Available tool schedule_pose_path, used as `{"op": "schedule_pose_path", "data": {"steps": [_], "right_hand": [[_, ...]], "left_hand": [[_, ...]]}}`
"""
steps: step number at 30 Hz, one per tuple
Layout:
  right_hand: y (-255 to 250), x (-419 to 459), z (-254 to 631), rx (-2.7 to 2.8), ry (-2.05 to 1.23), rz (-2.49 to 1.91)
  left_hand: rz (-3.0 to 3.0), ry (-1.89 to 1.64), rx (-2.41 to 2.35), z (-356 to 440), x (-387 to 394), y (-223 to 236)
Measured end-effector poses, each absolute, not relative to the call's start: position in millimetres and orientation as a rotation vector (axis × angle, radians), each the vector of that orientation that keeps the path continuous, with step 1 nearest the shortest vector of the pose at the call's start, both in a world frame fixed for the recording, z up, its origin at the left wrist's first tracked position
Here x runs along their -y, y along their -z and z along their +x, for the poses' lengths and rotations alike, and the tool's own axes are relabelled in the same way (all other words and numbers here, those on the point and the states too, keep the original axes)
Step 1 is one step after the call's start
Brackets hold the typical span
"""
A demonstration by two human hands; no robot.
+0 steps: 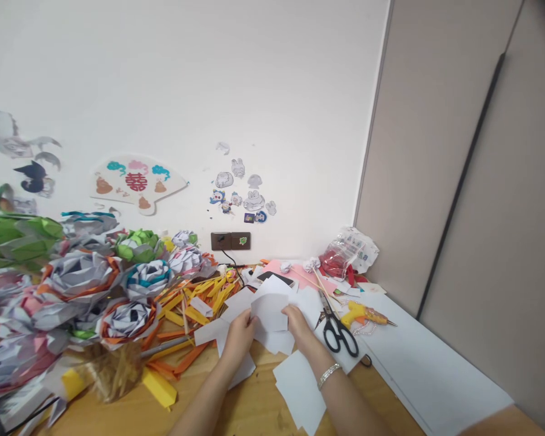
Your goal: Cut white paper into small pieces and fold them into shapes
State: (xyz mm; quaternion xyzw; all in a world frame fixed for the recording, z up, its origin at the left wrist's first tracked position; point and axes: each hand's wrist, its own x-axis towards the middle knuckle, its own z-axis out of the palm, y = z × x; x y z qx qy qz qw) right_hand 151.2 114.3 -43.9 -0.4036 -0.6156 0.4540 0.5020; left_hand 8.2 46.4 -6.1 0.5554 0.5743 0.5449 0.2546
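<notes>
A white sheet of paper (269,312) is held up between my two hands, a little above the table. My left hand (241,332) pinches its left edge, and my right hand (296,321) grips the right edge between thumb and fingers. Several loose white sheets lie spread beneath and behind it. Nearer to me, a small stack of white paper (300,387) rests on the table by my right forearm. Black-handled scissors (340,336) lie just right of my right hand, with a yellow glue gun (363,313) beyond them.
Folded paper flowers (79,272) crowd the left side. Orange and yellow paper strips (204,297) cover the table (263,399) beside them. A plastic bag (349,254) with red contents sits at the back right. A large white board (418,363) lies along the right edge, by a cabinet.
</notes>
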Motion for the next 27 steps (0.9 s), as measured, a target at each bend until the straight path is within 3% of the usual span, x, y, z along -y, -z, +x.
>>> {"op": "schedule_pose_path", "data": {"steps": [8,20,27], "right_hand": [[27.0,-107.9,153.4,1.658,-0.859,-1.006],[14.3,-69.2,129.7,2.037,0.084,-0.993],[25.9,-62.9,108.0,2.195,0.436,-0.954]], "left_hand": [[1.403,-1.462,-1.507,-2.7,-47.0,2.3],[1.292,-1.516,-1.616,-1.5,-49.7,10.5],[1.32,-1.514,-1.481,7.9,-47.7,8.9]]}}
